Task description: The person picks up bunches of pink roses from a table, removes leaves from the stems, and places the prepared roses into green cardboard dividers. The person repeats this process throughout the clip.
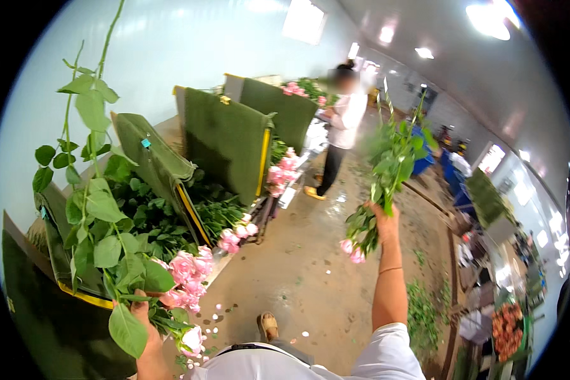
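My left hand is closed around leafy rose stems at the lower left, their cut ends pointing up. A pale pink rose bloom hangs head-down just below that hand. Held out to the right, my right hand grips a bunch of roses, also upside down. Its leaves and stems rise above the fist, and a few pink blooms hang beneath. Beside my left hand, a cluster of pink roses shows at the front of a rack bay; some of it is hidden by leaves.
Green cloth-covered dividers with yellow edging separate heaps of roses along the left wall. A person stands farther up the aisle. Leaf litter and petals lie on the wet floor. Orange roses and blue bins line the right.
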Tool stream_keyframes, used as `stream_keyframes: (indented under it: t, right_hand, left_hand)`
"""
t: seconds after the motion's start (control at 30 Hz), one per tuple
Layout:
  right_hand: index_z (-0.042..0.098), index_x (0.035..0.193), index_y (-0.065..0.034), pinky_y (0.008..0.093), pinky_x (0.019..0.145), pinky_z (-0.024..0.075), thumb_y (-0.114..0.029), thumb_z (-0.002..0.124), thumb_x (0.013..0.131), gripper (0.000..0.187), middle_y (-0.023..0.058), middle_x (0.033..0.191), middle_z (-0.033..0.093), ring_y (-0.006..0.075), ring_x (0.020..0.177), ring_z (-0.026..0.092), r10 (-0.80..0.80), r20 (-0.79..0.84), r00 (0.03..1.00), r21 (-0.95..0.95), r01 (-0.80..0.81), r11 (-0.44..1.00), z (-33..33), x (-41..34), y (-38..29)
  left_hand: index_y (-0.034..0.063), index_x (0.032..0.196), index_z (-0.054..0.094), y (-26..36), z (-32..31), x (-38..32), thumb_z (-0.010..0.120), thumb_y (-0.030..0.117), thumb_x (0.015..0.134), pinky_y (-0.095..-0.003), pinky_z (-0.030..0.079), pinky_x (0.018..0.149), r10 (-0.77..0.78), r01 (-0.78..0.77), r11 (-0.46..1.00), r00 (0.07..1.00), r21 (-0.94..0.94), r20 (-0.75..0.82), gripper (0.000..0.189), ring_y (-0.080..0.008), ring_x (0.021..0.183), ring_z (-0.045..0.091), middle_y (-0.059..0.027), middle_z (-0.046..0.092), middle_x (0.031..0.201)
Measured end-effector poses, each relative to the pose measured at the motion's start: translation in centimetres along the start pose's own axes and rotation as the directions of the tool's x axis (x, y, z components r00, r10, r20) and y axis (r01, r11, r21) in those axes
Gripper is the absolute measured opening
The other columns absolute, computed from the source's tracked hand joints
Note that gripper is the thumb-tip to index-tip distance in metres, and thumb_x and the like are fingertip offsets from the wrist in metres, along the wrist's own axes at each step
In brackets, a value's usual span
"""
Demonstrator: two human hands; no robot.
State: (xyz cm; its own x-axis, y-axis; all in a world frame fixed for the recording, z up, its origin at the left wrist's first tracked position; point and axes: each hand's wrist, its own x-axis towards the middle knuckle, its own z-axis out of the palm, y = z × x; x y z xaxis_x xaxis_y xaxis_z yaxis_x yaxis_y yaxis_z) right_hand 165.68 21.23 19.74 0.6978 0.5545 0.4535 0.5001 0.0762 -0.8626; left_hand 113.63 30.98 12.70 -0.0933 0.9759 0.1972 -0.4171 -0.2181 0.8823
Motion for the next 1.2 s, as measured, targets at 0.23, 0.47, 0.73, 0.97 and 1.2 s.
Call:
stream_keyframes:
  t: [0.23, 0.47, 0.73, 0.97, 1.2]
  right_hand:
    - [0.06, 0.096, 0.0024, 0.033, 0.07, 0.0463, -0.007, 0.065, 0.078, 0.021, 0.0129, 0.082, 0.065, 0.0205, 0.074, 0.059, -0.362, 0.358, 0.861, -0.062, 0.409, 0.911, 14.2, 19.8, -0.5]
    - [0.062, 0.102, 0.0034, 0.0339, 0.073, 0.0467, -0.007, 0.063, 0.078, 0.027, 0.0118, 0.087, 0.066, 0.0205, 0.078, 0.06, -0.145, 0.634, 0.759, 0.062, 0.137, 0.989, 31.9, 32.4, 10.1]
    - [0.061, 0.104, -0.0005, 0.0276, 0.064, 0.0446, -0.011, 0.07, 0.076, 0.031, 0.0021, 0.085, 0.061, 0.0112, 0.07, 0.053, -0.206, 0.691, 0.693, 0.308, -0.025, 0.951, 35.5, 34.9, 11.1]
    - [0.059, 0.108, -0.0002, 0.0233, 0.055, 0.0413, -0.001, 0.058, 0.079, 0.028, 0.0018, 0.084, 0.061, 0.0086, 0.063, 0.053, -0.252, 0.766, 0.592, 0.43, -0.179, 0.885, 33.0, 38.7, 9.6]
    - [0.05, 0.121, 0.0029, 0.021, 0.056, 0.041, 0.0, 0.053, 0.084, 0.037, 0.0047, 0.103, 0.062, 0.0077, 0.064, 0.051, -0.367, 0.595, 0.715, 0.637, -0.141, 0.758, 26.5, 30.2, 0.1]
  left_hand:
    - [0.0035, 0.097, 0.05, 1.6, 8.5, 2.4, 0.051, 0.024, 0.091, -0.0299, 0.046, 0.055, 0.107, -0.095, 0.993, 0.979, 0.076, -0.174, 0.021, -0.0181, 0.06, 0.054, -0.0101, 0.057, 0.073]
    - [0.0033, 0.095, 0.05, -1.2, 15.5, 3.8, 0.045, 0.018, 0.093, -0.03, 0.045, 0.055, 0.272, -0.137, 0.917, 0.902, 0.374, -0.336, 0.016, -0.0178, 0.063, 0.053, -0.011, 0.058, 0.074]
    - [0.0026, 0.097, 0.05, -4.1, 18.0, 5.0, 0.048, 0.019, 0.095, -0.0292, 0.045, 0.058, 0.32, -0.14, 0.889, 0.872, 0.436, -0.371, 0.017, -0.0177, 0.065, 0.054, -0.0091, 0.056, 0.075]
    - [0.0023, 0.093, 0.051, -4.6, 20.7, 5.7, 0.05, 0.021, 0.094, -0.0284, 0.044, 0.056, 0.345, -0.119, 0.862, 0.851, 0.493, -0.396, 0.018, -0.0164, 0.062, 0.053, -0.0078, 0.056, 0.071]
    - [0.0031, 0.095, 0.051, -4.5, 19.8, 5.6, 0.048, 0.02, 0.094, -0.0278, 0.044, 0.056, 0.394, -0.13, 0.839, 0.814, 0.528, -0.427, 0.017, -0.0163, 0.06, 0.052, -0.0085, 0.056, 0.07]
